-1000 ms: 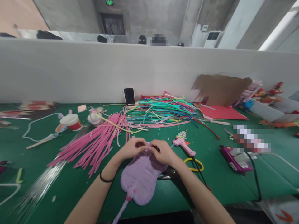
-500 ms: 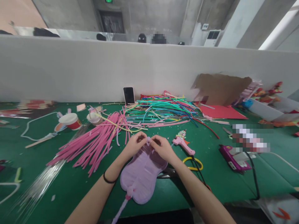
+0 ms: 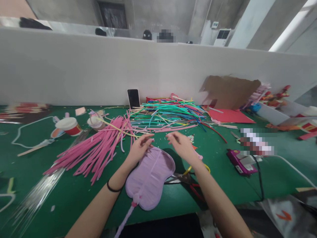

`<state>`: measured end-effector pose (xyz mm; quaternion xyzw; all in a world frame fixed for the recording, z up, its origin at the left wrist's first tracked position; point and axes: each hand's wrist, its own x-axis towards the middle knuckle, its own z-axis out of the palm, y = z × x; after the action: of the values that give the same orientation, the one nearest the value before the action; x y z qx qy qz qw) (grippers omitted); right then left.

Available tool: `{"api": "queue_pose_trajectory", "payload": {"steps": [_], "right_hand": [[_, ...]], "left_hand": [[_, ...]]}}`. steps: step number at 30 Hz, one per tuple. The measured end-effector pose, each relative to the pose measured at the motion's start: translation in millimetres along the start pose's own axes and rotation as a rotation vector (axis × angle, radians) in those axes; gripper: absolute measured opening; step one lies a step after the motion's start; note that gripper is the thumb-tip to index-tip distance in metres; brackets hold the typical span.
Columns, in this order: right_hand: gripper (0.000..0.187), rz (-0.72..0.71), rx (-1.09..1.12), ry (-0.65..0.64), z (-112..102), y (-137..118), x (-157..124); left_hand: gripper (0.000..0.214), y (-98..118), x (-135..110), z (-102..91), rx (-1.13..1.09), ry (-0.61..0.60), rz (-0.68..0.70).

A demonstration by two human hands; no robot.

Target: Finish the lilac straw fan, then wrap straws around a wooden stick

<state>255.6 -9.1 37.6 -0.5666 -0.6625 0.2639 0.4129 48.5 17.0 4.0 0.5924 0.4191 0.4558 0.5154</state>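
Note:
A lilac fan-shaped piece (image 3: 151, 178), wrapped in fuzzy strands, lies on the green table with its twisted handle (image 3: 125, 219) pointing toward me. At its top left edge is my left hand (image 3: 140, 148), its fingers loosely curved with a gap between index finger and thumb. My right hand (image 3: 181, 145) hovers beyond the fan's upper right edge, apart from it, fingers loosely bent. I make out nothing held in either hand. Scissors (image 3: 184, 178) with yellow and red handles lie partly under my right forearm. A pink glue gun (image 3: 198, 155) is mostly hidden behind my right hand.
Pink fuzzy stems (image 3: 91, 148) spread at the left, and a pile of coloured stems (image 3: 168, 114) lies behind. A phone (image 3: 133, 98) leans on the white partition (image 3: 99, 69). Cups (image 3: 69, 126) stand back left. A purple device (image 3: 241, 163) with a cable sits right.
My hands have moved apart from their pinch on a small lilac loop at the fan's top. My right hand has shifted right, over the glue gun. The view has turned slightly.

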Motion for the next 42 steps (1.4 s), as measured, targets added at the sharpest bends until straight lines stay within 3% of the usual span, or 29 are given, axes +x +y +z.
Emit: {"api": "queue_pose_trajectory", "payload": {"steps": [2, 6, 9, 11, 14, 19, 24, 28, 32, 36, 42], "right_hand": [[0.036, 0.028, -0.269, 0.060, -32, -6, -2], [0.045, 0.368, -0.832, -0.004, -73, -2, -17], [0.048, 0.466, -1.003, -0.118, -69, 15, -26], [0.052, 0.467, -1.030, -0.187, -58, 28, -29], [0.048, 0.402, -1.017, -0.182, -45, 42, -27], [0.032, 0.279, -0.804, -0.149, -52, 48, -21], [0.036, 0.185, -0.387, -0.022, -63, 31, -14], [0.036, 0.166, -0.013, 0.046, -52, 24, -5], [0.041, 0.249, 0.350, -0.014, -33, 34, -2], [0.045, 0.341, 0.589, -0.128, -27, 43, -9], [0.035, 0.406, 0.699, -0.185, -28, 46, -14]], "left_hand": [[0.041, -1, 0, -0.4, -0.060, 0.021, -0.037], [0.035, -3, -1, 0.9, -0.083, 0.039, -0.068], [0.038, -6, -2, 2.4, -0.074, 0.031, -0.090], [0.045, -9, -3, 2.9, -0.080, 0.035, -0.077], [0.044, -11, -3, 3.5, -0.064, 0.042, -0.051], [0.044, -8, -5, 5.9, -0.109, 0.038, -0.063], [0.041, -5, -5, 6.5, -0.094, 0.033, -0.029], [0.035, -8, -4, 6.9, -0.078, 0.059, -0.023], [0.030, -10, -3, 7.3, -0.065, 0.069, -0.018], [0.029, -11, -5, 7.3, -0.057, 0.085, -0.018], [0.029, -9, -6, 10.8, -0.053, 0.112, -0.042]]}}
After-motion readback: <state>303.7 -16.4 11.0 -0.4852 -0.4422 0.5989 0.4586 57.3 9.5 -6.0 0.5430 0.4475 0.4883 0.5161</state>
